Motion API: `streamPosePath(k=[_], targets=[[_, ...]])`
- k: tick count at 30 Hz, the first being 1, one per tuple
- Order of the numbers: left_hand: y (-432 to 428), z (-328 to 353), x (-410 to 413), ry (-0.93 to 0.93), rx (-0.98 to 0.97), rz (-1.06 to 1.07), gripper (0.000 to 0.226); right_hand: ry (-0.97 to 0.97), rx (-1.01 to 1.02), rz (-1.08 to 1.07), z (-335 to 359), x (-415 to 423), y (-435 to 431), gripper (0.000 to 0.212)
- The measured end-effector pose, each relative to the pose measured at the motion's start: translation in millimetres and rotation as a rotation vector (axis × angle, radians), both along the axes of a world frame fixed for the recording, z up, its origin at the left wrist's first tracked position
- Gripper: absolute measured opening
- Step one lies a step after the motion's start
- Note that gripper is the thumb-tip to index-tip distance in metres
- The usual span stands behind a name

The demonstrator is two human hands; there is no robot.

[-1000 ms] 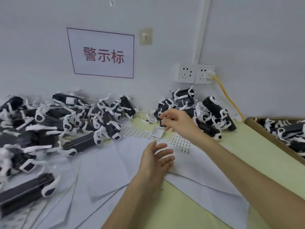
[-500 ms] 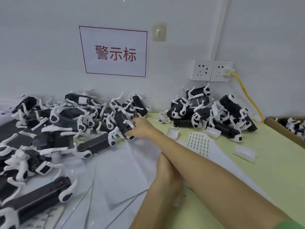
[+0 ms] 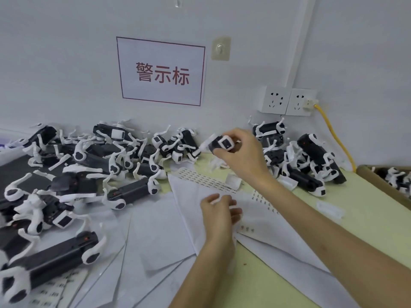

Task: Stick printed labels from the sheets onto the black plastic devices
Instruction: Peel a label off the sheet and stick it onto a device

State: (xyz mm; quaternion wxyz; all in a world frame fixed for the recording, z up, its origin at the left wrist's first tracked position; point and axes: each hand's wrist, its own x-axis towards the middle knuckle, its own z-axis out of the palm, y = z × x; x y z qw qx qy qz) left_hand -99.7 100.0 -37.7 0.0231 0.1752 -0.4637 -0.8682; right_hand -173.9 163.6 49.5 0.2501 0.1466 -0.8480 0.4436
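My right hand (image 3: 241, 153) grips a black plastic device (image 3: 220, 144) with a white end cap, lifted above the table near the back wall. My left hand (image 3: 219, 213) hovers over the white label sheets (image 3: 189, 218), fingers loosely curled, with something small and white at the fingertips that I cannot make out. A strip of printed labels (image 3: 204, 180) lies just beyond my left hand. A large heap of black devices with white clips (image 3: 89, 161) fills the left side. A smaller heap (image 3: 307, 161) sits under the wall sockets.
A cardboard box (image 3: 378, 181) holding more devices stands at the right edge. A yellow cable (image 3: 335, 138) hangs from the wall sockets (image 3: 289, 101). A sign with red characters (image 3: 162, 72) is on the wall. Loose white backing pieces (image 3: 329, 208) lie on the pale green table (image 3: 367, 230).
My right hand has drawn back from the left heap with one device in it, lifting it up and to the right. My left hand is no longer hidden under the right forearm.
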Motion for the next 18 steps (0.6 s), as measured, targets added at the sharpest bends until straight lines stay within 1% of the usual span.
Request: streamPosePath(k=[2, 6, 7, 8, 10, 11, 13, 15, 17, 18], targets=[[-3, 2, 2, 0.068, -0.246, 0.088, 0.039, 0.015, -0.014, 0.010, 0, 19, 20, 0.030], [-2, 5, 5, 0.300, -0.730, 0.109, 0.091, 0.011, -0.066, 0.099, -7, 53, 54, 0.031], [0, 6, 7, 0.375, -0.772, 0.078, 0.095, 0.006, -0.082, 0.133, -10, 60, 60, 0.032], [2, 7, 9, 0.456, -0.736, 0.026, 0.091, 0.000, -0.094, 0.165, -13, 66, 64, 0.033], [4, 10, 11, 0.566, -0.614, -0.069, 0.072, -0.033, -0.131, 0.234, -19, 74, 71, 0.035], [4, 11, 11, 0.595, -0.574, -0.075, 0.064, -0.059, -0.153, 0.279, -21, 77, 76, 0.037], [3, 12, 10, 0.615, -0.444, -0.082, 0.055, -0.105, -0.184, 0.386, -22, 80, 87, 0.040], [-2, 15, 7, 0.511, -0.254, -0.092, 0.058, -0.135, -0.216, 0.457, -23, 81, 97, 0.041], [-8, 17, 4, 0.374, -0.061, -0.100, 0.066, -0.124, -0.134, 0.377, -32, 79, 105, 0.036], [-12, 16, 2, 0.334, 0.028, -0.107, 0.063, -0.119, -0.054, 0.293, -39, 77, 108, 0.034]])
